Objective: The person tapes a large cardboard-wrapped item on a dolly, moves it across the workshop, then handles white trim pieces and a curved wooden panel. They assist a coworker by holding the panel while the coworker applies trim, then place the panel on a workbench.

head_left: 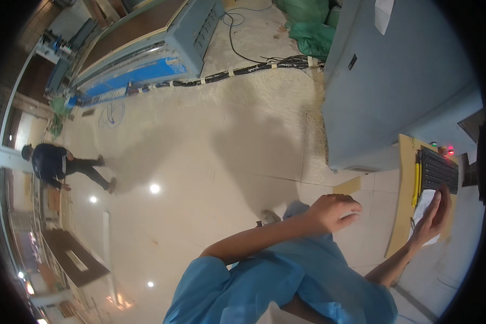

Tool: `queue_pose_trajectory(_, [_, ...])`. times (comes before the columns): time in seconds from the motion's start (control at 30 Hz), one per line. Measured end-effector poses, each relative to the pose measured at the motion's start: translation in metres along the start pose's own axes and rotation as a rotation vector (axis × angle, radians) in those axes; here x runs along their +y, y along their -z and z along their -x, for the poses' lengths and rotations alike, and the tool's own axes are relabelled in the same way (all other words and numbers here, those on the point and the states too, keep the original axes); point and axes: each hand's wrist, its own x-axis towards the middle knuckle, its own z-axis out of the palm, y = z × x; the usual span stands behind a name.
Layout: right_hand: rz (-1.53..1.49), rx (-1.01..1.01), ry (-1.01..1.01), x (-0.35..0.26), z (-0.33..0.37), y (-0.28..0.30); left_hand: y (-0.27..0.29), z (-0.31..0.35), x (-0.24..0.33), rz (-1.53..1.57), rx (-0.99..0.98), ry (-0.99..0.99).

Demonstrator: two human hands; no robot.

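My left hand (333, 213) is in front of my body above the floor, its fingers curled toward the thumb. A small pale patch shows between them, and I cannot make out whether it is a held thing. My right hand (436, 217) has its fingers stretched out, over a white sheet of paper (427, 201) at the edge of a tan board shelf (397, 227). Just beyond the fingertips lies a black keyboard (438, 171). A yellow tool with a long handle (417, 183) lies beside the keyboard. Part of the paper is hidden under my right hand.
A large grey-blue machine cabinet (383, 92) stands at the right, with lit buttons (450, 150) near the keyboard. Black cables (237, 70) cross the floor ahead. Another machine (140, 59) stands far left. A person (49, 163) walks at the left, near a brown panel (75, 256).
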Motion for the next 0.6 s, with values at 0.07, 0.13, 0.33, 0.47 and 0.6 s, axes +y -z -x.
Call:
queue_pose_trajectory(0.07, [0.006,0.023,-0.04,-0.03,-0.004,-0.052,0.055,-0.007,-0.025,0.028,-0.043,0.077])
queue_pose_trajectory(0.13, [-0.052,0.03,-0.088,-0.053,-0.012,-0.112,0.114,-0.017,-0.067,0.063,-0.013,0.051])
queue_pose_trajectory(0.33, [-0.215,-0.052,-0.307,-0.08,-0.05,-0.368,0.335,-0.019,-0.261,-0.353,0.134,0.38])
queue_pose_trajectory(0.47, [-0.149,-0.256,-0.181,-0.098,-0.092,-0.572,0.48,0.053,-0.345,-0.52,0.306,0.755])
queue_pose_trajectory(0.6, [-0.572,-0.517,-0.239,-0.179,-0.123,-0.761,0.581,0.13,-0.374,-0.383,0.564,0.802])
